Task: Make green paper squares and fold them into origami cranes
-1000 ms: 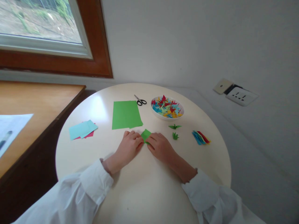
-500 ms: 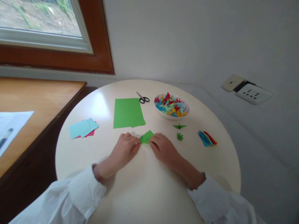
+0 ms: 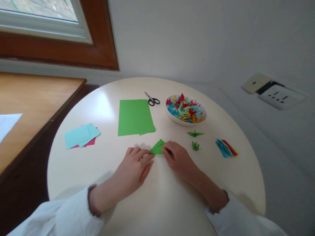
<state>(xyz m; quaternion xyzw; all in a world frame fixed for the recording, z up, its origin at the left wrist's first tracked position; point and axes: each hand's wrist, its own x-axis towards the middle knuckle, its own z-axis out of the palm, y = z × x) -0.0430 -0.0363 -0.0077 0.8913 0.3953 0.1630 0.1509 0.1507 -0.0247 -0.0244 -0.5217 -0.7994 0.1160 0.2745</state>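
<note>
A small green paper piece (image 3: 157, 147), folded to a triangle, lies on the round cream table (image 3: 152, 196) between my hands. My left hand (image 3: 135, 165) rests on the table with its fingertips pressing the paper's left edge. My right hand (image 3: 179, 159) has its fingers curled and pinches the paper's right corner. Both hands lie low on the tabletop, close together. A larger green sheet (image 3: 135, 117) lies flat just beyond them.
Black scissors (image 3: 152, 99) lie behind the green sheet. A white bowl (image 3: 186, 109) holds several coloured paper cranes. Two green cranes (image 3: 195, 139) and a stack of coloured strips (image 3: 226, 147) sit to the right. Blue and pink paper squares (image 3: 81, 136) lie left. A wooden desk (image 3: 29, 108) adjoins.
The green paper went from a small tilted square to a flatter triangle. My hands shifted slightly apart along its edges, and the view tilted down and left.
</note>
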